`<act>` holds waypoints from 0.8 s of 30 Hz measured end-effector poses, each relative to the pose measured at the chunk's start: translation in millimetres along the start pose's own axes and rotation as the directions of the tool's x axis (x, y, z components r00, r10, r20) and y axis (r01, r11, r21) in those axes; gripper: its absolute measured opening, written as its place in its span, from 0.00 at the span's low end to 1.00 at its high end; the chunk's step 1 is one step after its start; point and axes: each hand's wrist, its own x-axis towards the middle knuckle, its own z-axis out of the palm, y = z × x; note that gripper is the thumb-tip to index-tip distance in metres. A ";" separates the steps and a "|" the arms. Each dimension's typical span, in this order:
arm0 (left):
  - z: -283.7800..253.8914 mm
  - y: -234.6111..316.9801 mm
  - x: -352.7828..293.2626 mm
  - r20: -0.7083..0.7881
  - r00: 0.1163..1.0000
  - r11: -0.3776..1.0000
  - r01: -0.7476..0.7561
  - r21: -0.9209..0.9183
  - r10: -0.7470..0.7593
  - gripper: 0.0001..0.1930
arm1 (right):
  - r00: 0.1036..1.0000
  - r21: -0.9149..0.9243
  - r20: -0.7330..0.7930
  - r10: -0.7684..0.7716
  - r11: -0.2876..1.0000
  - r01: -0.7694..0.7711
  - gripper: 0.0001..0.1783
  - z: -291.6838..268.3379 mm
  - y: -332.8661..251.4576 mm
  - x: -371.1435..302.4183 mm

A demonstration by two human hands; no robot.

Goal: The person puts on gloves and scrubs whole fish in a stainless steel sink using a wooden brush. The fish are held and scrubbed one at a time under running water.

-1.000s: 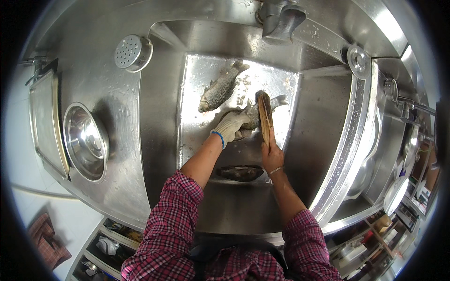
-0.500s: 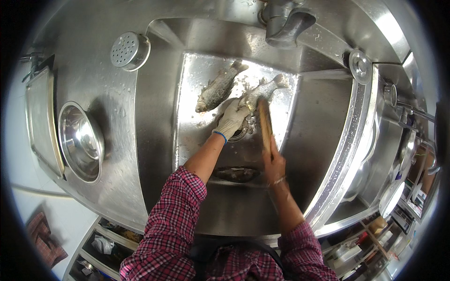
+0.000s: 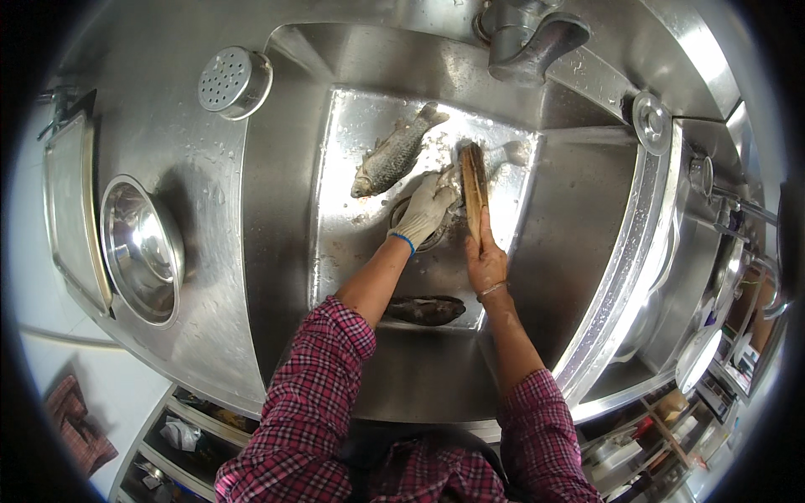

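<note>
My left hand [image 3: 426, 211], in a white knitted glove with a blue cuff, is closed on the head end of a silvery fish [image 3: 505, 157] in the sink. The fish's tail points to the far right. Bare, my right hand [image 3: 486, 261] grips a long wooden-handled brush [image 3: 475, 184], which lies across the fish's body and hides much of it. Its working face is turned from view. A second scaly fish [image 3: 394, 158] lies on the sink floor to the left. Nearer to me rests a dark fish [image 3: 426, 310], partly behind my left forearm.
The steel sink [image 3: 579, 218] has a drain [image 3: 432, 239] beside my glove. A tap [image 3: 537, 46] hangs over the far rim. On the left counter are a perforated steel canister [image 3: 231, 81], a steel bowl [image 3: 142, 250] and a tray [image 3: 74, 210]. A round steel lid [image 3: 651, 122] sits at the right rim.
My right hand has moved the brush a little away from me along the fish, and it stands more upright in view. My left hand keeps its hold, shifted slightly.
</note>
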 end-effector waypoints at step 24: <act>-9.1 28.0 -9.5 0.056 0.974 0.900 0.225 -0.373 -0.220 0.13 | 0.993 0.040 0.017 -0.118 0.992 0.117 0.37 0.2 24.6 -20.1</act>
